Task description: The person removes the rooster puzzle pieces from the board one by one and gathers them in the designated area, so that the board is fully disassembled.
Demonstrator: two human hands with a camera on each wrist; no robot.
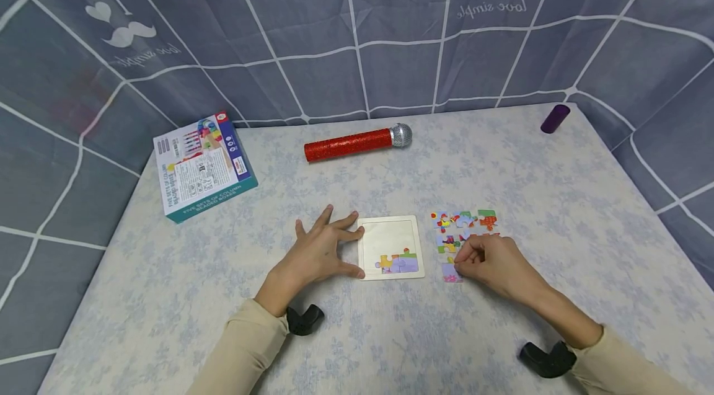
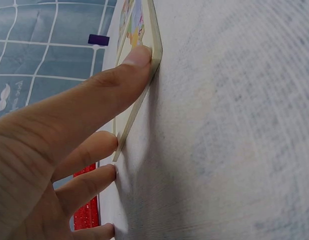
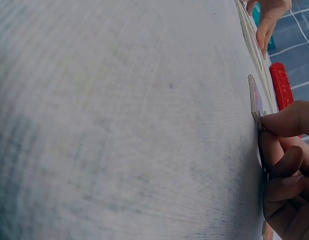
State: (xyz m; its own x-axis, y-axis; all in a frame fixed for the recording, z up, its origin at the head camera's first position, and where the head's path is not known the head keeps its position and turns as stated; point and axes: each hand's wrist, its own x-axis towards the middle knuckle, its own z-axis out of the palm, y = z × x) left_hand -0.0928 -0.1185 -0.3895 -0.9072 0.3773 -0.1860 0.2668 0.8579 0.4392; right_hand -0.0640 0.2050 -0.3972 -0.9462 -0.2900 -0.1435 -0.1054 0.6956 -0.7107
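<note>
A square puzzle tray [image 1: 388, 219] with a pale raised rim lies in front of me, several joined pieces [image 1: 400, 263] in its lower right. My left hand [image 1: 319, 251] is spread along the tray's left side. In the left wrist view its thumb presses on the rim and a fingertip touches the edge. To the right of the tray, my right hand [image 1: 499, 266] pinches a puzzle piece between thumb and index finger, mostly hidden by the fingertips. A purple piece with a pink flower [image 1: 450, 273] lies beside those fingertips; more loose pieces [image 1: 463, 219] lie just beyond the hand.
A red glittery microphone [image 1: 351, 144] lies behind the tray. At the back left is a box of beaded columns [image 1: 201, 165]. A dark purple cylinder [image 1: 555, 119] stands near the back right corner. A grey checked curtain [image 1: 312, 23] hangs behind the table.
</note>
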